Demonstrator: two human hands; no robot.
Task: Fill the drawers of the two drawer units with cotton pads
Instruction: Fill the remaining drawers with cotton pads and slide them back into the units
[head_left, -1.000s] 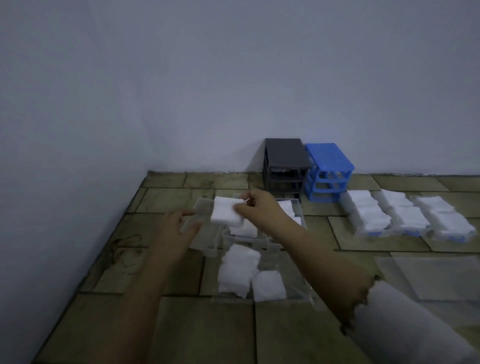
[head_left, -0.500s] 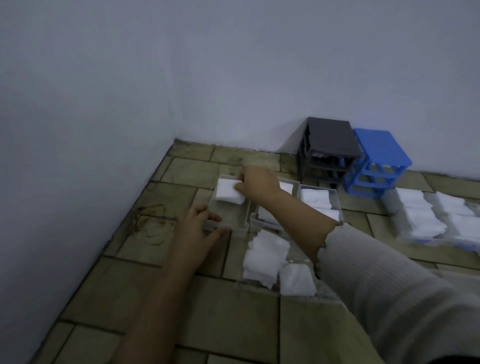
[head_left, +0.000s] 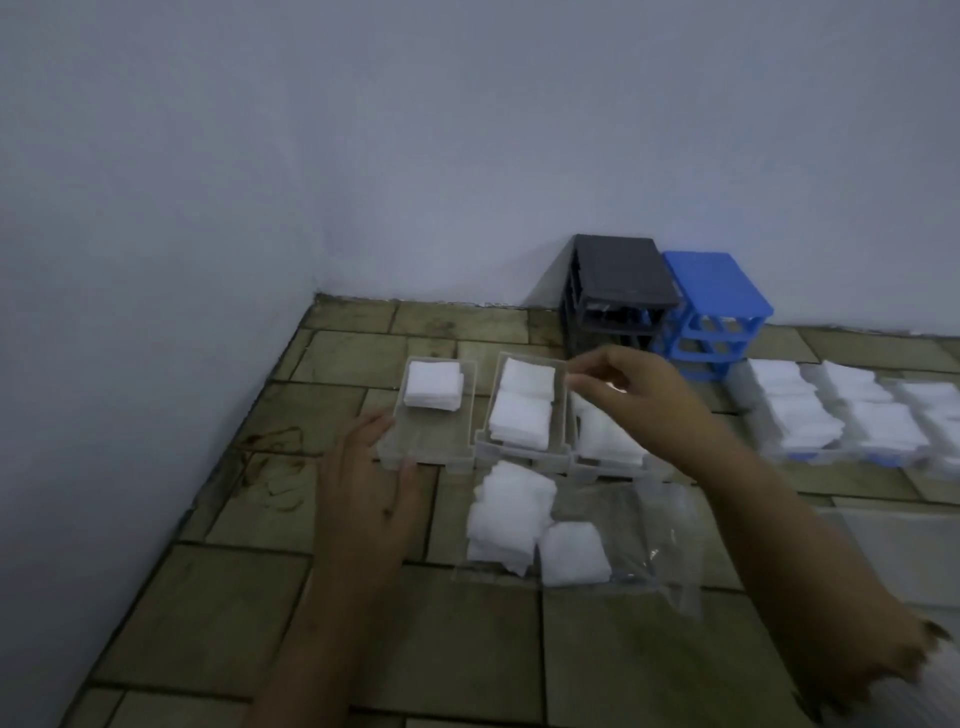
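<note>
left hand (head_left: 371, 480) steadies leftmost drawer (head_left: 434, 444) — 1 pad stack (head_left: 434, 384) inside | right hand (head_left: 631, 389) empty

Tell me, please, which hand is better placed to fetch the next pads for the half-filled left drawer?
Right, probably. The right hand hovers free, while the left hand steadies the left drawer; the loose pads lie nearer the right.

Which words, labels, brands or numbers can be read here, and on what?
None can be read.
black drawer unit and blue drawer unit: no print shows.
clear drawers and cotton pads: plain, no marks.
clear plastic bag: only glare and creases; any print too blurred to tell.
</note>
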